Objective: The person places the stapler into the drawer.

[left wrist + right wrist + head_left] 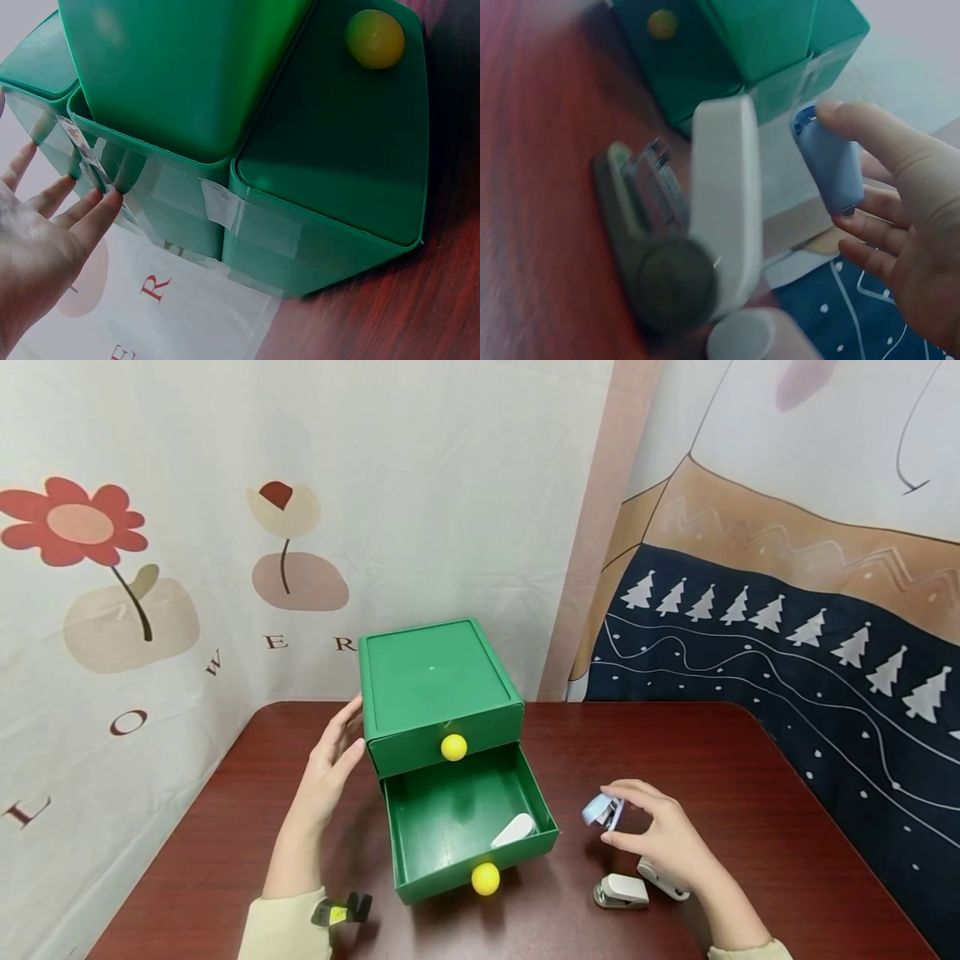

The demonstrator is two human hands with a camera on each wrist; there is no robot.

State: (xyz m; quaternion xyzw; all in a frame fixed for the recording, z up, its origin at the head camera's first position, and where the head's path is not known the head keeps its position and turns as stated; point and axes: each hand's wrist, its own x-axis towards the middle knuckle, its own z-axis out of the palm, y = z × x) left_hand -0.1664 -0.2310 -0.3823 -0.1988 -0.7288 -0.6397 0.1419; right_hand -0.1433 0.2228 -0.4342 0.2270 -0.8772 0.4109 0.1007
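Observation:
My left hand [324,777] rests its straight fingers against the left side of a green drawer cabinet [442,677]; in the left wrist view the fingertips touch its taped wall. The middle drawer [435,881] is pulled out, and a white stapler [514,831] lies at its front right corner. To the right of that drawer, my right hand [663,831] pinches a small light-blue stapler [603,811] between thumb and fingers, above the table. Close below this hand lie two staplers, one white and grey [622,891], the other white [663,878] and partly covered by the hand.
The cabinet stands on a dark red wooden table [675,743], with round yellow knobs [453,747] on its drawers. A black strap with a yellow tag [341,911] sticks out from my left sleeve. Printed cloth [465,485] hangs behind the table.

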